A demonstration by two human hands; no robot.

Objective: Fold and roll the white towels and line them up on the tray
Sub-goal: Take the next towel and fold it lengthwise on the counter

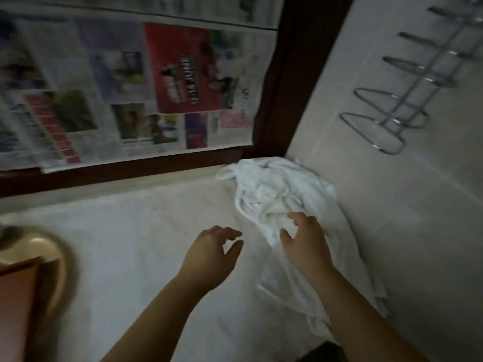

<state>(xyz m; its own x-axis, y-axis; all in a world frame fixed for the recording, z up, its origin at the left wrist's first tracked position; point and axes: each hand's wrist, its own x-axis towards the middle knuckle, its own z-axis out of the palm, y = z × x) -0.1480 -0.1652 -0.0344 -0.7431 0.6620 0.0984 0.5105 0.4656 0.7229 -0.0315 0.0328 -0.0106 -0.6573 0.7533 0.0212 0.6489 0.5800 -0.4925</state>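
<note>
Nothing is being shown as folded or rolled yet: the white towels [277, 202] are lying crumpled in the corner of the desk [146, 231]. The right hand [304, 242] is being held spread over the heap, its grip wide; the left hand [211, 253] is hovering empty, loosely curled. The tray [45, 259] is cut off and blurred at the left edge.

I see soft, crumpled white cloth towels [277, 202] at the far right corner of a pale, matt stone-like counter [146, 231]. Printed paper newspaper [125, 87] covers the window, framed in dark wood [287, 82]. A shiny metal rack [392, 108] hangs on smooth wall tiles.
</note>
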